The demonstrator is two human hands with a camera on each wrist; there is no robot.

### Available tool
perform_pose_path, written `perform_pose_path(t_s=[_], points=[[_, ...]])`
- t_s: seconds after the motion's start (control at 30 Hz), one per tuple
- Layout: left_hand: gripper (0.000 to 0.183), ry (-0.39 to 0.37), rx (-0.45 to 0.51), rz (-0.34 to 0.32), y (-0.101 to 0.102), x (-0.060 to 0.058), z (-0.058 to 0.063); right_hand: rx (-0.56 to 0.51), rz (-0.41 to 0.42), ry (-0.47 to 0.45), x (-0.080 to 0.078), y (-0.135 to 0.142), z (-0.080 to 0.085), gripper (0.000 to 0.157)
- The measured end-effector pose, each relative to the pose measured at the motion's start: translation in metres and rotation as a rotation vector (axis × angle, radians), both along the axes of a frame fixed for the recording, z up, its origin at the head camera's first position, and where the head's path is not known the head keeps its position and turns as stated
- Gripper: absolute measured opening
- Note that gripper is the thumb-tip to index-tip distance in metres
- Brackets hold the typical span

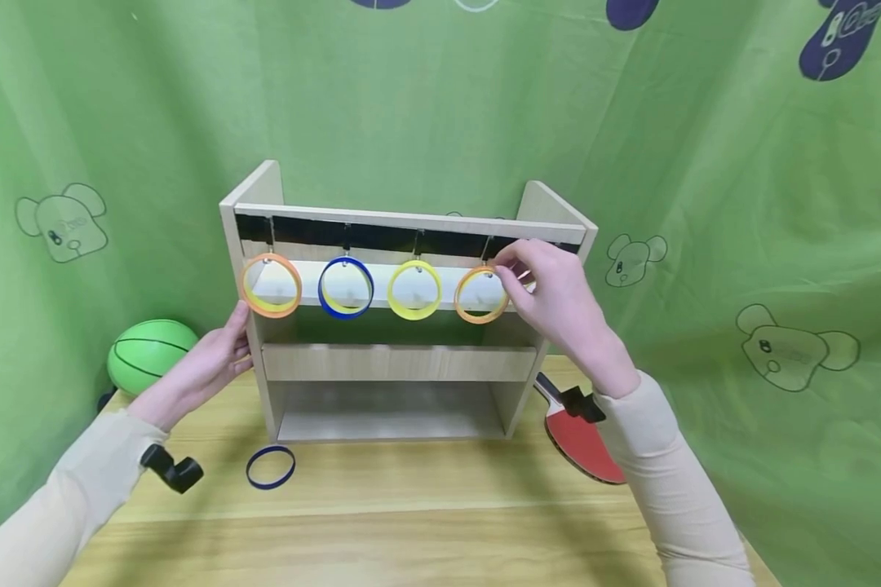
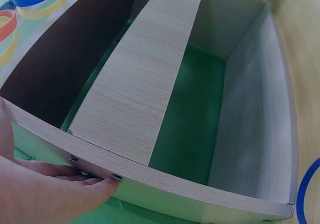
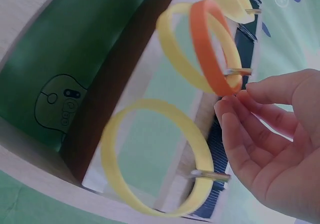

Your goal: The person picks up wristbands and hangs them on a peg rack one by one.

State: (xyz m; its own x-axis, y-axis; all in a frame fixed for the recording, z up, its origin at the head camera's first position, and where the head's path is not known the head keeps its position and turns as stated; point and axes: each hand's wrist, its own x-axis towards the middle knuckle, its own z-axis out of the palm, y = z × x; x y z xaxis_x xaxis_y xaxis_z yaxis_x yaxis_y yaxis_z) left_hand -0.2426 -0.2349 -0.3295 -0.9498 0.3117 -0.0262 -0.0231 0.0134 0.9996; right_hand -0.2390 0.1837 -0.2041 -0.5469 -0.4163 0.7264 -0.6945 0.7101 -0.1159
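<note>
A light wooden rack (image 1: 400, 364) stands on the table, with rings hanging from hooks along its black strip. My right hand (image 1: 558, 289) pinches the rim of an orange ring (image 3: 204, 41) beside its hook, in front of a yellow ring on that same hook. Another yellow ring (image 3: 111, 154) hangs nearby, mostly hidden by the hand in the head view. Further left hang a yellow ring (image 1: 414, 314), a blue ring (image 1: 329, 306) and another orange ring (image 1: 272, 312). My left hand (image 1: 209, 363) rests against the rack's left side panel (image 2: 165, 181), fingertips on its outer face.
A loose blue ring (image 1: 249, 473) lies on the wooden table (image 1: 382, 522) before the rack's left corner. At left sits a green ball (image 1: 147, 355). A red table tennis paddle (image 1: 583, 444) lies right of the rack, partly behind my right forearm. Green curtain (image 1: 411, 98) hangs behind.
</note>
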Motion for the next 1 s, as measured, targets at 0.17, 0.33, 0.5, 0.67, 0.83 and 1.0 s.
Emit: perform_pose_path(t_s=[0.17,0.33,0.5,0.67,0.83,1.0], points=[[0.094,-0.001,-0.002,-0.002,0.001,0.000,0.001,-0.032,0.014,0.050,0.012,0.000,-0.001,0.006],[0.095,0.004,-0.007,-0.002,0.000,-0.001,0.001,-0.018,0.139,0.096,0.025,-0.014,-0.019,0.006],[0.095,0.000,-0.009,-0.008,-0.001,-0.001,0.001,0.025,0.258,0.031,0.031,-0.043,-0.060,0.005],[0.095,-0.003,-0.006,-0.001,-0.002,0.000,0.003,0.098,0.279,-0.098,0.032,-0.078,-0.112,0.005],[0.095,-0.001,-0.010,-0.007,-0.002,-0.001,0.002,0.164,0.311,-0.185,0.029,-0.111,-0.164,0.005],[0.095,-0.004,-0.014,-0.009,0.000,-0.001,0.002,0.224,0.321,-0.375,0.027,-0.141,-0.201,0.005]])
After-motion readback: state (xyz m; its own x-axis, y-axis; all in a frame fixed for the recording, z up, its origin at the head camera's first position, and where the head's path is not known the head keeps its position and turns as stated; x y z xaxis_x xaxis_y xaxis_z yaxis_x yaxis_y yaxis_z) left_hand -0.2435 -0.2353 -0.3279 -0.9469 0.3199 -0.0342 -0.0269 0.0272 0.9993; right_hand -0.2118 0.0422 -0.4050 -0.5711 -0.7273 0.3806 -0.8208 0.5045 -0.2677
